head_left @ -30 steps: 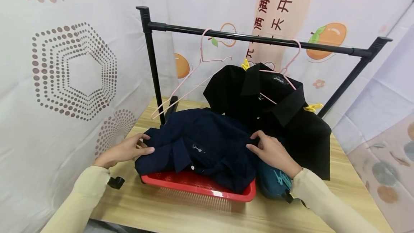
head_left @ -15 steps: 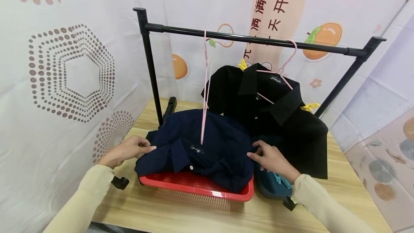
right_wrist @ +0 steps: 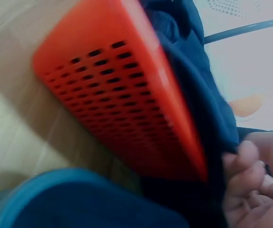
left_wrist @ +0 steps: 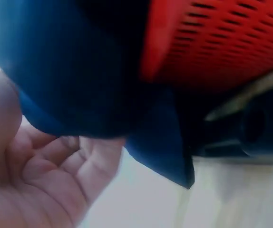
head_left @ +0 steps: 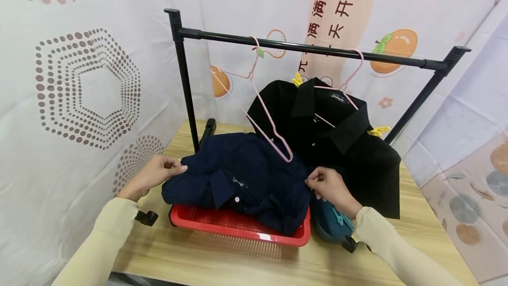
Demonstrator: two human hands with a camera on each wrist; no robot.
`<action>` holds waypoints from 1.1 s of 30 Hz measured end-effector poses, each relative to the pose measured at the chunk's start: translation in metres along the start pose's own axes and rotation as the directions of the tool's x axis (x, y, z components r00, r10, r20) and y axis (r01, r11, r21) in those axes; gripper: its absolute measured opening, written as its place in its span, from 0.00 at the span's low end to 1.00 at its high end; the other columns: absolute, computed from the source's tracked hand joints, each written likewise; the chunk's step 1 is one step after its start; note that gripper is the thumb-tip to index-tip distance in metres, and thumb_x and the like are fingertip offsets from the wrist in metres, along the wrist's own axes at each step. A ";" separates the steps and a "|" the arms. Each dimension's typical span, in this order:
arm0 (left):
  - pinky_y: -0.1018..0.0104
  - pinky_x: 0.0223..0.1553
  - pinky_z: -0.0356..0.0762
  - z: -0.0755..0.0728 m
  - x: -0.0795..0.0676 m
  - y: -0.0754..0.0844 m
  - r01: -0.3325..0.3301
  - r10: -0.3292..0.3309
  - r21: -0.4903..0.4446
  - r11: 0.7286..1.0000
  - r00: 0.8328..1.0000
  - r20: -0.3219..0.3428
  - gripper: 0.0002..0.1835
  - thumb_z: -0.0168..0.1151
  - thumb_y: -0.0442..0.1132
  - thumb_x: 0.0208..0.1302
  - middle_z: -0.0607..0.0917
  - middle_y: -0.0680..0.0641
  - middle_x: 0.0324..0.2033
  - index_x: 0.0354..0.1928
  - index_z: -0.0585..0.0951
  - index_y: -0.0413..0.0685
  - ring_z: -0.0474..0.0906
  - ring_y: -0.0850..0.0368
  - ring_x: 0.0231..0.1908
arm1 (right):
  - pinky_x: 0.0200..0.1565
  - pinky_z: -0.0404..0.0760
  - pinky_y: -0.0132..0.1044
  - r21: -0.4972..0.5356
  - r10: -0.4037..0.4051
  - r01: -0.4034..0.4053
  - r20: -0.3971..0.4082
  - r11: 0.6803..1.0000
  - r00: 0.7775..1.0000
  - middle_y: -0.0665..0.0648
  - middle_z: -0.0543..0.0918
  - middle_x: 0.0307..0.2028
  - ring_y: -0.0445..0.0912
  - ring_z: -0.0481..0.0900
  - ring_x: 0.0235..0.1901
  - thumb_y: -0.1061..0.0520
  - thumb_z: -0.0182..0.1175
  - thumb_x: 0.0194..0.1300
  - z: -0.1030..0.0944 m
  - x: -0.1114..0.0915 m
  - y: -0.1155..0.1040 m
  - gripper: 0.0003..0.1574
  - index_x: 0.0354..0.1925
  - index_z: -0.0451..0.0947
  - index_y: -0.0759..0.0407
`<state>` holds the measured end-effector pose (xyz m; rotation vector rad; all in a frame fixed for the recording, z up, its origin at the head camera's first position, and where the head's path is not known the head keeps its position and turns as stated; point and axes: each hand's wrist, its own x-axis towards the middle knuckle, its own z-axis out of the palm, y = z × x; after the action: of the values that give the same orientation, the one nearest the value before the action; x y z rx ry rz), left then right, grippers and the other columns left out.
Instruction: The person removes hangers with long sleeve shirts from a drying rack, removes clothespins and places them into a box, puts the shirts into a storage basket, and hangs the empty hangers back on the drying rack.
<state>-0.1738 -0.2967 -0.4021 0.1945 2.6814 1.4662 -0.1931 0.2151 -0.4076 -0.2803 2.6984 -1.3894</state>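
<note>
A navy collared shirt (head_left: 254,162) lies spread over a red perforated basket (head_left: 242,228), its collar toward the front. At the shirt's left edge my left hand (head_left: 155,174) pinches the cloth between thumb and fingers; the left wrist view shows the navy fabric (left_wrist: 79,71) draping over that hand. My right hand (head_left: 331,189) pinches the opposite edge, and in the right wrist view its fingertips (right_wrist: 247,154) grip the cloth beside the basket wall. Above the shirt, a bare pink hanger (head_left: 273,120) dangles from the black rail, its lower end overlapping the shirt in the head view.
A black shirt (head_left: 333,144) hangs on another pink hanger with yellow clips (head_left: 379,131) at its shoulders. The black rack's rail (head_left: 313,49) spans above. A teal blue container or bag (head_left: 331,222) stands right of the basket. Patterned curtains (head_left: 91,100) enclose the wooden table (head_left: 190,255).
The bare hanger has swung round on the rail, edge-on half a second ago and now angled to the right. Both hands keep to the shirt's edges; its left side has been raised slightly.
</note>
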 end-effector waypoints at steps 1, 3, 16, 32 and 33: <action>0.65 0.27 0.69 -0.001 0.001 0.003 -0.011 0.010 -0.017 1.000 1.000 -0.020 0.15 0.69 0.46 0.70 0.73 0.53 0.22 0.35 0.85 0.38 0.67 0.59 0.24 | 0.20 0.76 0.39 0.015 -0.021 0.021 -0.018 1.000 1.000 0.59 0.81 0.24 0.52 0.77 0.18 0.58 0.66 0.70 -0.001 0.002 -0.002 0.06 0.40 0.80 0.60; 0.66 0.27 0.67 -0.002 0.004 0.011 -0.033 0.030 -0.060 0.998 0.998 -0.052 0.17 0.68 0.46 0.71 0.73 0.55 0.21 0.40 0.86 0.35 0.65 0.60 0.23 | 0.19 0.76 0.39 0.050 -0.075 0.078 -0.059 0.996 0.995 0.60 0.81 0.24 0.54 0.77 0.19 0.58 0.65 0.71 -0.002 0.008 -0.010 0.07 0.41 0.80 0.61; 0.65 0.40 0.80 0.025 0.016 0.063 -0.132 0.151 -0.182 0.974 0.984 0.096 0.11 0.69 0.40 0.70 0.85 0.51 0.36 0.46 0.89 0.38 0.79 0.57 0.36 | 0.24 0.78 0.37 0.026 -0.296 0.298 -0.062 0.954 0.953 0.53 0.84 0.33 0.47 0.81 0.23 0.55 0.67 0.71 0.014 0.011 -0.063 0.06 0.44 0.80 0.51; 0.68 0.38 0.78 0.035 0.017 0.033 -0.287 0.183 0.110 0.951 0.815 0.550 0.02 0.69 0.36 0.68 0.83 0.56 0.32 0.36 0.88 0.47 0.78 0.62 0.32 | 0.42 0.83 0.37 -0.289 -0.423 0.545 0.390 0.787 0.818 0.45 0.88 0.39 0.37 0.83 0.37 0.60 0.71 0.66 0.050 0.002 -0.028 0.10 0.35 0.82 0.46; 0.67 0.40 0.79 0.031 0.016 0.034 -0.289 0.188 0.105 0.952 0.817 0.546 0.02 0.69 0.37 0.69 0.85 0.55 0.35 0.39 0.88 0.47 0.80 0.61 0.35 | 0.41 0.82 0.37 -0.287 -0.420 0.545 0.397 0.788 0.816 0.45 0.88 0.38 0.37 0.83 0.36 0.60 0.71 0.66 0.048 0.002 -0.028 0.09 0.36 0.82 0.46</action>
<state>-0.1835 -0.2504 -0.3907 0.8489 2.3741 1.0028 -0.1838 0.1607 -0.4131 -1.2073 2.6948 -0.7539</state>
